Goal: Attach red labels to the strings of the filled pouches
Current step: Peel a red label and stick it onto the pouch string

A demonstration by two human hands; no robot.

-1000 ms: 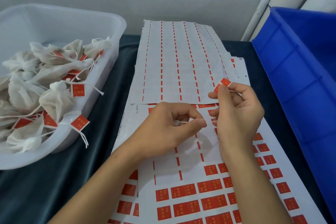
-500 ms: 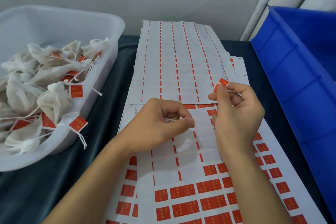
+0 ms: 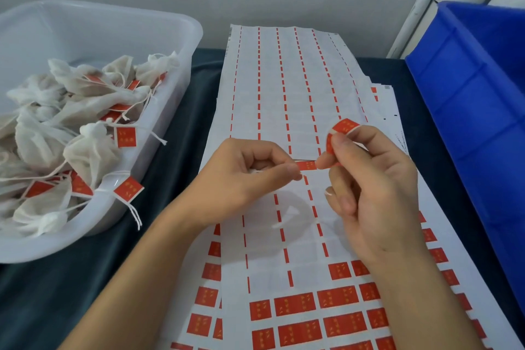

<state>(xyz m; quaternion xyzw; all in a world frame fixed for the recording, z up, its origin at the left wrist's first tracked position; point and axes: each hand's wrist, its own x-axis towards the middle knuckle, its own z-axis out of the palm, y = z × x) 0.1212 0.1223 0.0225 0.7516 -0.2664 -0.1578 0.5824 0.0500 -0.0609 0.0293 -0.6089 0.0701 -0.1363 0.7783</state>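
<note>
**Label pinched above the sheets**

Head view: the right hand (image 3: 375, 187) pinches a curled red label (image 3: 342, 128). The left hand (image 3: 241, 179), fingers curled, pinches something thin, hard to make out; a string cannot be confirmed. Left of it, pouches (image 3: 85, 150) fill a tub (image 3: 181, 45), partly cut off.

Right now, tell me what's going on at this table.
A person is tagging small pouches. The right hand pinches a peeled red label between thumb and fingertips. The left hand pinches something small and white, apparently a string, though the pouch it belongs to can't be seen. Both hands hover over the label sheets, mostly stripped at the top, labels still on lower down. Already-labelled pouches sit in the white tub to the left; a blue bin stands on the right.
</note>
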